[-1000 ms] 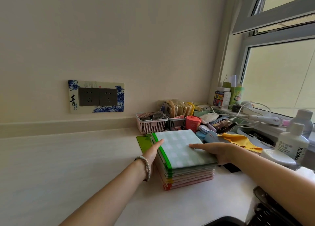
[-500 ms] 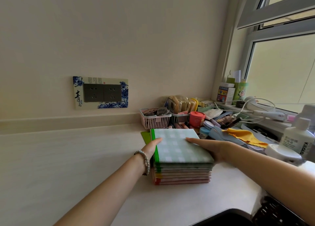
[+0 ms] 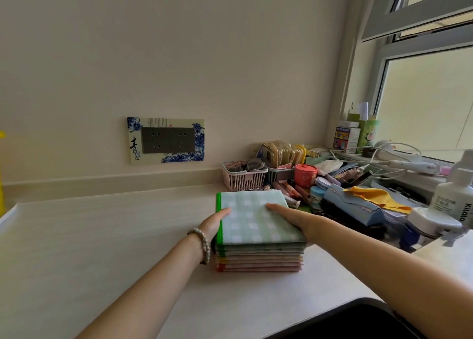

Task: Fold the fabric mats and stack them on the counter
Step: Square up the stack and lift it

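A stack of folded fabric mats (image 3: pixel 258 259) stands on the pale counter (image 3: pixel 102 236). The top mat (image 3: pixel 253 223) is light green check with a bright green edge on its left. My left hand (image 3: pixel 213 223), with a bead bracelet at the wrist, holds the stack's left side, thumb lying on the top mat. My right hand (image 3: pixel 291 217) holds the right side, its straight fingers resting flat on the top mat. Lower mats show pink, orange and green edges.
Behind and right of the stack is clutter: a pink basket (image 3: pixel 243 178), a red jar (image 3: pixel 305 175), a yellow cloth (image 3: pixel 376 198), white bottles (image 3: pixel 453 198) and cables on the window sill. A wall socket (image 3: pixel 166 140) sits above the counter. A dark sink edge (image 3: pixel 345 318) lies at the bottom right.
The stack has been turned and squared so its edges line up and face me. Both hands stayed at its sides. The green mat edge that poked out behind is no longer visible.
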A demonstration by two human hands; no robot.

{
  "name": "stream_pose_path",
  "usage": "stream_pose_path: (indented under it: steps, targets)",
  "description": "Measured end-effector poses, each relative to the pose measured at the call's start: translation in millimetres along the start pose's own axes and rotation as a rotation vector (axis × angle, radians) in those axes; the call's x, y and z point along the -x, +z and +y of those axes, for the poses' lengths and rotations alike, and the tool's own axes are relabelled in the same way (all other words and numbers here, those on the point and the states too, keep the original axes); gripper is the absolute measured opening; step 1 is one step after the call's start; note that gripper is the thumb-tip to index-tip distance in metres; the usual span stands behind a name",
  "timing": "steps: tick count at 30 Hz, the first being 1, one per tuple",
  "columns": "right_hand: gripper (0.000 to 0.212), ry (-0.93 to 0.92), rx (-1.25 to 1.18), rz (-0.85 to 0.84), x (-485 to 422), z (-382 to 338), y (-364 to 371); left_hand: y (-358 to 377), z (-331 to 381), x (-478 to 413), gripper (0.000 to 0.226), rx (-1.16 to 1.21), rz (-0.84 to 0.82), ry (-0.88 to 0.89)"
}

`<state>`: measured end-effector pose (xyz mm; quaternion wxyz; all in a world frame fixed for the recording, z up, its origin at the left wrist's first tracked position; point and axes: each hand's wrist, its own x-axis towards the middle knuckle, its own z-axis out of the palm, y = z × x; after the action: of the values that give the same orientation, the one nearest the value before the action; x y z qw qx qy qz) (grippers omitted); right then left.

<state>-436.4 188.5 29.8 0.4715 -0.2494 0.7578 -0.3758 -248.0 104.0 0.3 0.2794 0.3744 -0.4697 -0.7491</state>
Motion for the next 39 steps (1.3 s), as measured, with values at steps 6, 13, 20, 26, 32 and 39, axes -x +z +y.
stream_pose_path:
  steps: [6, 13, 20, 26, 32, 39]
  targets:
    - [0.059, -0.097, -0.122, -0.077, 16.2, 2.3, 28.5, -21.2, -3.9, 17.3, 0.039, -0.025, 0.009, 0.046]
    - [0.047, -0.319, -0.245, 0.012, 45.3, 4.1, 63.9, -51.9, 2.4, 46.5, 0.036, -0.007, 0.003, 0.09]
    - [0.047, -0.572, -0.295, -0.054, 69.6, -30.3, 102.0, -88.4, 50.9, 91.9, 0.045, -0.052, -0.056, 0.135]
    - [0.044, -0.721, -0.357, -0.197, 59.0, -88.7, 138.3, -116.6, 97.2, 88.5, 0.041, -0.056, 0.042, 0.319]
    - [0.032, -0.878, -0.302, -0.234, 19.0, -167.5, 170.7, -152.7, 155.2, 48.7, 0.041, -0.046, 0.099, 0.465]
    - [0.039, -0.937, -0.282, -0.302, -8.8, -260.5, 190.2, -190.2, 235.9, 7.8, 0.059, -0.038, 0.109, 0.646]
